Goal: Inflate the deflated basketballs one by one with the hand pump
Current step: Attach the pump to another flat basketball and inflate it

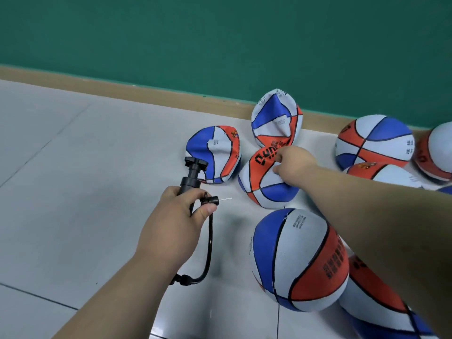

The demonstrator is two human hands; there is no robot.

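The right forearm crosses over an inflated ball (300,260) to the deflated basketball (266,182) on the floor (73,167), where the right hand (293,165) pinches a fold of its slack skin. Just left of it, the left hand (171,216) grips the hand pump (192,174), its handle pointing away, with the thumb pinning the hose tip. The needle (225,198) points right at that ball, near but not touching. The valve isn't visible.

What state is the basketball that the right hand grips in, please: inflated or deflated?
Deflated: the basketball is caved in and creased where the right hand pinches it.
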